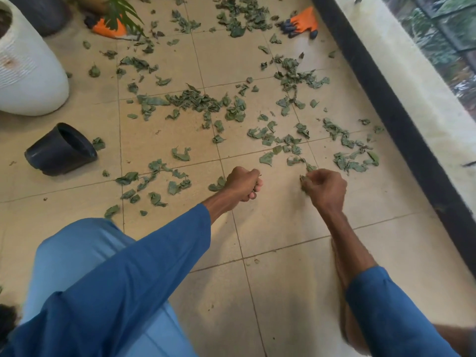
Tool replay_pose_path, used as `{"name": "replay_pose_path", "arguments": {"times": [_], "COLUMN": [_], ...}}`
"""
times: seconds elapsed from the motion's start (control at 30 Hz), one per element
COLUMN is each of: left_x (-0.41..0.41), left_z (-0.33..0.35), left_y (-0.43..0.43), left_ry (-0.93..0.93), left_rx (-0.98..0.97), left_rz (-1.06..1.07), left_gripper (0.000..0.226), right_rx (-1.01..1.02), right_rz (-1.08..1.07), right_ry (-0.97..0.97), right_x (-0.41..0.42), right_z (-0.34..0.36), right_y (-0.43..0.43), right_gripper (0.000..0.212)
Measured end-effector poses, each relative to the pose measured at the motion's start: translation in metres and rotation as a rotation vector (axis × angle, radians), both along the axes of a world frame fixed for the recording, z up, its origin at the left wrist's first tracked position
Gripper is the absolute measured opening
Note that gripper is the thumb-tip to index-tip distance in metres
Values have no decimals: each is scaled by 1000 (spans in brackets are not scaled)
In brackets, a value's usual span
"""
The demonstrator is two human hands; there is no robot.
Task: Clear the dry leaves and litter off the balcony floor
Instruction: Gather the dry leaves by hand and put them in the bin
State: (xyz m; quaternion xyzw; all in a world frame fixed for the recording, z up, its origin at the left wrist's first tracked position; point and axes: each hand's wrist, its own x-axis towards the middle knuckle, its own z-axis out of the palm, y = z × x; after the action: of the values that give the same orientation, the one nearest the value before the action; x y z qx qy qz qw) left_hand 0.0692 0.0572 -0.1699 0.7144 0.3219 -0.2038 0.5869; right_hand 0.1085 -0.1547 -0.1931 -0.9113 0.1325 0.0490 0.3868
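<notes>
- Right hand point(325, 188): fingers curled, pinching a small clump of dry leaves point(304, 180) at the hand's 9 o'clock edge, low over the tiled floor point(283, 279).
- Left hand point(243, 184): closed in a fist, with bits of stem poking out between the fingers, so it grips dry leaves too.
- The 2 hands are near each other, not touching.
- Scattered leaves point(195, 100) cover the tiles from 9 through 12 to 2 o'clock of the hands.
- Black plastic pot point(60, 150) lies on its side at 9 o'clock, with a white ribbed planter point(28, 73) at 10.
- 2 orange gloves lie on the floor: one point(301, 21) at 12, the other point(108, 27) at 11, under a green frond point(123, 11).
</notes>
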Motion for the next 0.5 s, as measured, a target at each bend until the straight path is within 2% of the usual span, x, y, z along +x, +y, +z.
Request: {"name": "replay_pose_path", "arguments": {"times": [0.1,0.17,0.27,0.37,0.5], "left_x": [1,-1,-2,-2,-1], "left_z": [-2,-2,-2,0,1], "left_y": [-4,-5,-6,-6,-5], "left_ry": [9,9,-1,-13,-8], "left_rx": [-21,-37,-59,-69,-85], "left_rz": [-21,-44,-72,-83,-72], "left_gripper": [33,33,34,33,31], "right_rx": [-212,-252,-248,-221,-36], "right_rz": [53,128,148,115,51], "right_ry": [83,104,69,3,-50], "right_x": [4,3,1,2,5], "right_z": [-17,-25,-31,-31,-20], "right_y": [-13,-11,-9,-11,-12], "right_gripper": [38,39,25,21,19]}}
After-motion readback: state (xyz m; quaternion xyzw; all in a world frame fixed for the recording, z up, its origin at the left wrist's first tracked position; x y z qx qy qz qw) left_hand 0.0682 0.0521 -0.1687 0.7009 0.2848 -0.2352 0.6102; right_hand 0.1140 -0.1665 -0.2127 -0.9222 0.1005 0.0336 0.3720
